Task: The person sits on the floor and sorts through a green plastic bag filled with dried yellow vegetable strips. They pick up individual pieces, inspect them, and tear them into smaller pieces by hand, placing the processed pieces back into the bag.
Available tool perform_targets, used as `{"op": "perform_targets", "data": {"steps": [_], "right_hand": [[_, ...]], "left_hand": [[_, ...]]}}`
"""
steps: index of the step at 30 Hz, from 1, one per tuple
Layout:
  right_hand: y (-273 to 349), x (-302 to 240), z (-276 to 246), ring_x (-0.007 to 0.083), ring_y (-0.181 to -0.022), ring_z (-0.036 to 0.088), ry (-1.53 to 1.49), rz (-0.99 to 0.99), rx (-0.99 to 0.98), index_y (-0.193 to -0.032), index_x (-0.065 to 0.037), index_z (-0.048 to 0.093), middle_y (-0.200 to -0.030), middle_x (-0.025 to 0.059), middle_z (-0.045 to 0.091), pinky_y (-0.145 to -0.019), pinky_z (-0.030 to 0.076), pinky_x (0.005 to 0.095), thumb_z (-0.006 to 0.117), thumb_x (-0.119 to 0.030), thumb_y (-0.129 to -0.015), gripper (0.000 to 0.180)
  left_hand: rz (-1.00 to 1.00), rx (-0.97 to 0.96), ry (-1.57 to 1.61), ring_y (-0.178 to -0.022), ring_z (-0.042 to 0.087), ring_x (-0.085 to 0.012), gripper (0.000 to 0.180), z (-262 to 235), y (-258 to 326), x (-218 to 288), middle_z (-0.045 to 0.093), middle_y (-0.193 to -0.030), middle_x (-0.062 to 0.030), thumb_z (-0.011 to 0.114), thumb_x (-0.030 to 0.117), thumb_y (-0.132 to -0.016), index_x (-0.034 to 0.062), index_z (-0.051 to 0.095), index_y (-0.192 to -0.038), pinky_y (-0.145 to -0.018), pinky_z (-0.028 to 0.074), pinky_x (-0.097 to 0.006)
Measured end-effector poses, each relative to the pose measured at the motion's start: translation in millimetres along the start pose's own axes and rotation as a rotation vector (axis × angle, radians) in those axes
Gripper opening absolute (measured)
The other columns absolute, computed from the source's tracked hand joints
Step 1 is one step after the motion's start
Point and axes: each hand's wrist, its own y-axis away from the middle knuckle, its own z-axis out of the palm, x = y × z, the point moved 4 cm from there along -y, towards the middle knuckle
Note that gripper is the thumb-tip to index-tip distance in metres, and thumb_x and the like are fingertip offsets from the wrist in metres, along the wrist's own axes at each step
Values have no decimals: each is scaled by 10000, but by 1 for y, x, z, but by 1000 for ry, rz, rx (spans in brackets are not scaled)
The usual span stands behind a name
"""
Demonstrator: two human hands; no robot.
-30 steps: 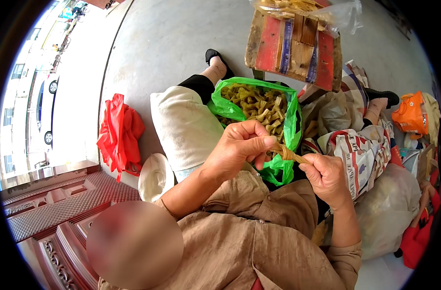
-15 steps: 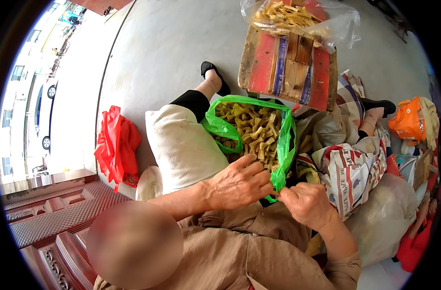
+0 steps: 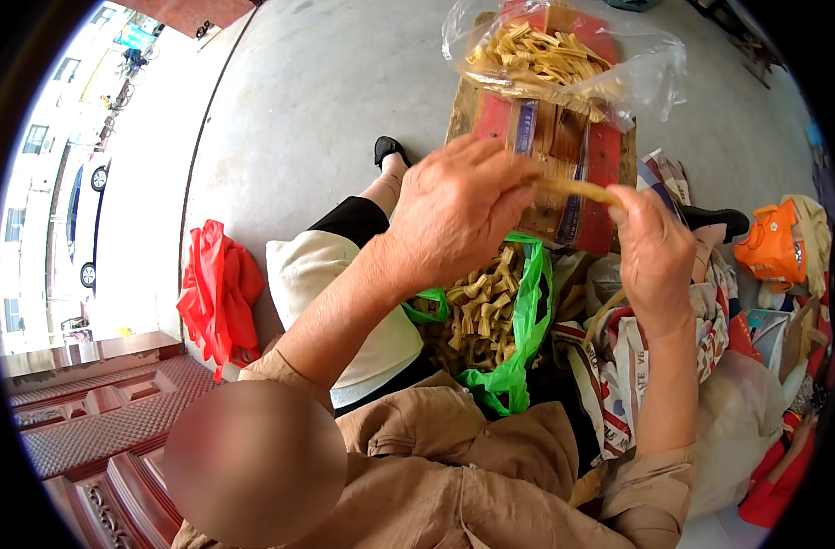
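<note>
A yellowish-brown flat strip (image 3: 573,188) is stretched between my two hands, above the near part of the wooden bench. One end is pinched in the fingers of my left hand (image 3: 459,206). My right hand (image 3: 655,256) grips the other side, and a loose tail of strip hangs below it. Below my hands, a green plastic bag (image 3: 532,293) stands open, filled with many short knotted pieces (image 3: 481,306) of similar brown colour. My left forearm hides part of the bag. Loose strips (image 3: 541,55) lie in a clear plastic bag (image 3: 651,69) on the bench.
The wooden bench (image 3: 600,151) with red painted boards stands ahead. A white cloth (image 3: 294,265) covers my left leg. A red bag (image 3: 218,293) sits at the left; printed sacks (image 3: 710,316), a clear bag (image 3: 738,421) and an orange bag (image 3: 772,245) crowd the right.
Both hands have risen and moved forward, from the near edge of the green bag to above the bench. They have spread apart, with the strip now visible between them.
</note>
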Motion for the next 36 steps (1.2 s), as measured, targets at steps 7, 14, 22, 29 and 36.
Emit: {"op": "perform_targets", "data": {"steps": [7, 14, 22, 29, 36], "right_hand": [[8, 54, 31, 357, -625, 607, 32, 62, -102, -950, -52, 581, -710, 160, 588, -539, 466, 421, 669, -78, -922, 95], [95, 43, 5, 328, -627, 645, -144, 315, -25, -945, 11, 594, -759, 173, 662, -572, 495, 374, 634, -98, -992, 125], [110, -15, 19, 298, -624, 662, -347, 334, -79, -985, 13, 649, -757, 147, 673, -557, 500, 362, 675, -64, -951, 87], [111, -47, 23, 316, -602, 634, -397, 305, -144, -961, -9, 645, -727, 132, 645, -537, 488, 378, 701, -61, -914, 89], [123, -65, 22, 176, -599, 609, -562, 503, -220, -1025, 11, 689, -749, 94, 643, -563, 475, 297, 680, -101, -953, 134]], "left_hand": [[-112, 64, -202, -877, 654, -301, 186, 15, -7, -39, 683, -915, -114, 623, 161, -945, 25, 689, -1052, -771, 521, -404], [-129, 194, -280, -855, 671, -279, 267, 2, 78, -41, 686, -990, -115, 727, 42, -837, 43, 695, -1103, -751, 539, -371], [-303, -290, -266, -1027, 594, -264, 235, 114, 174, -37, 651, -988, -63, 716, 176, -791, 75, 680, -1001, -882, 435, -420], [-478, -339, -188, -1058, 619, -324, 411, 143, 196, -70, 679, -1063, -113, 706, 120, -747, 101, 677, -1157, -933, 474, -450], [-570, -153, 136, -941, 685, -273, 367, 116, 194, -73, 728, -1029, -130, 706, 129, -874, 53, 682, -1232, -855, 533, -387]]}}
